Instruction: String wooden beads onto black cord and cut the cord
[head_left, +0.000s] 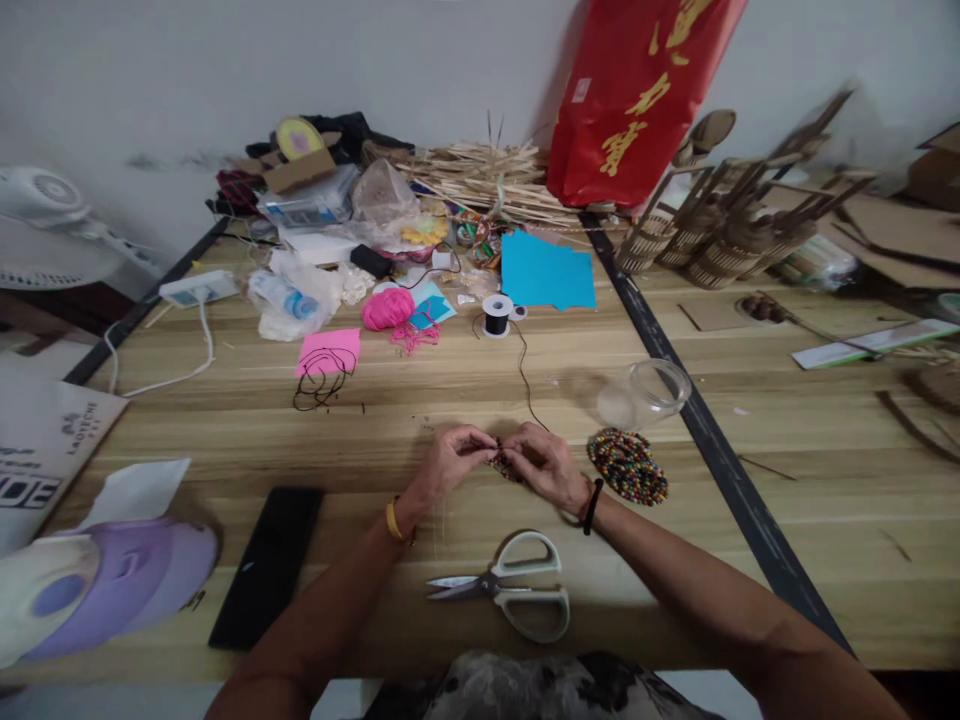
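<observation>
Left hand [454,465] and right hand [551,465] pinch a beaded strand [501,463], well inside the front edge of the wood-grain table [420,378]. Scissors [489,583] limit room nearside, a bead pile [628,466] rightward; leftward, wood extends to the phone [266,568]. Pale wall [450,60] stands behind.

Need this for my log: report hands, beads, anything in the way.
Left hand, right hand pinching beads. Bead pile beside right hand. Scissors apart from both; nothing seems in the way.

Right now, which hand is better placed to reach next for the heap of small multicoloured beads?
Probably your right hand: it sits between that heap of small multicoloured beads and your left hand, so it's nearer. Both hands seem to pinch a small multicoloured beaded strand.
</observation>
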